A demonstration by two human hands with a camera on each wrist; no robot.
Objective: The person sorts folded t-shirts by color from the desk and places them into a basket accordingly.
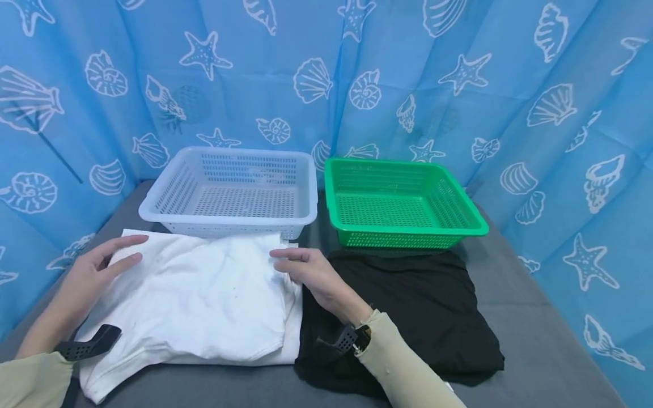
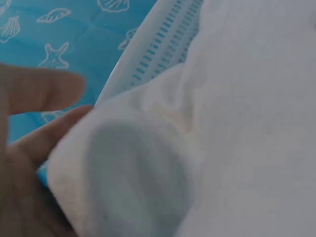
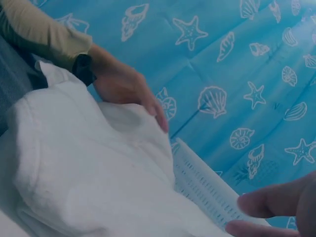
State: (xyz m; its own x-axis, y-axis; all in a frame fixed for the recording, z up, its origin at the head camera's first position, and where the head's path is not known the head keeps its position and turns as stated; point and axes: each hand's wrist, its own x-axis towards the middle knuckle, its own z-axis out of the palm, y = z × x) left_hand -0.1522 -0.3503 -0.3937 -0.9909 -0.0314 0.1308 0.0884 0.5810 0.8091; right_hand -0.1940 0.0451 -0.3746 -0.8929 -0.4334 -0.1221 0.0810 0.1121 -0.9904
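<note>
A white garment, partly folded, lies spread in front of the baskets, with one end trailing toward the near left. At its far left corner is my left hand, thumb and fingers held apart. In the left wrist view, the fingers lie right along the edge of the white fabric. My right hand hovers by the garment's far right corner, fingers extended and pointing left, gripping nothing. The right wrist view shows the left hand across the cloth from the right fingertips.
Behind the white garment stands a white slotted basket; a green basket is to its right. A black garment lies on the grey surface, under the right forearm. A blue curtain with shell prints hangs behind.
</note>
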